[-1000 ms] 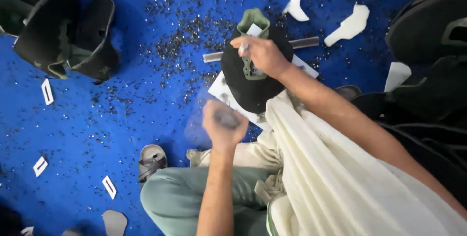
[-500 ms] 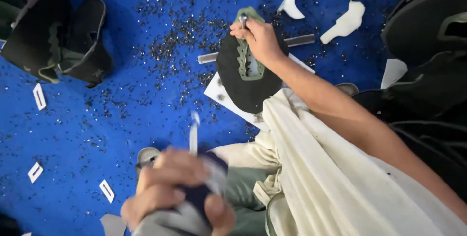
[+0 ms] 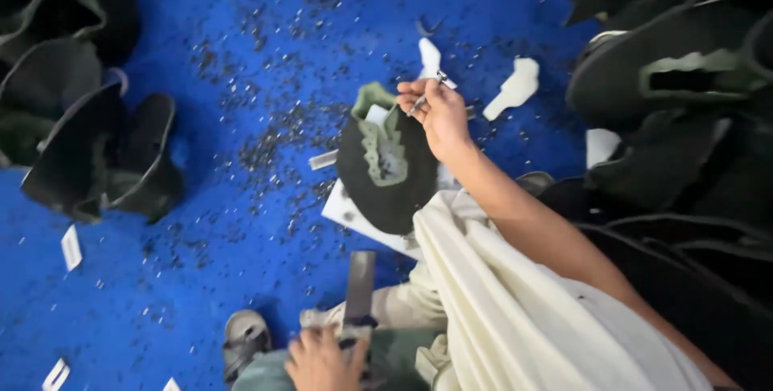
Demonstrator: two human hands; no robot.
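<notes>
- The right hand [image 3: 441, 113] is near the far middle of the blue floor mat [image 3: 201, 222]. Its fingers pinch a thin shiny metal tool [image 3: 427, 95].
- The round black shoe piece with a green padded lining [image 3: 382, 165] lies just beside that hand, on its left. The hand's lower edge touches the piece.
- The shoe piece rests on a flat white board [image 3: 354, 215].
- The left hand [image 3: 324, 359] is at the near edge of the mat. It is closed around the handle of a flat grey metal blade [image 3: 359, 288], which points up.
- Small dark bits are spread over the mat.
- A pile of black shoe parts [image 3: 88, 141] sits at the left edge.
</notes>
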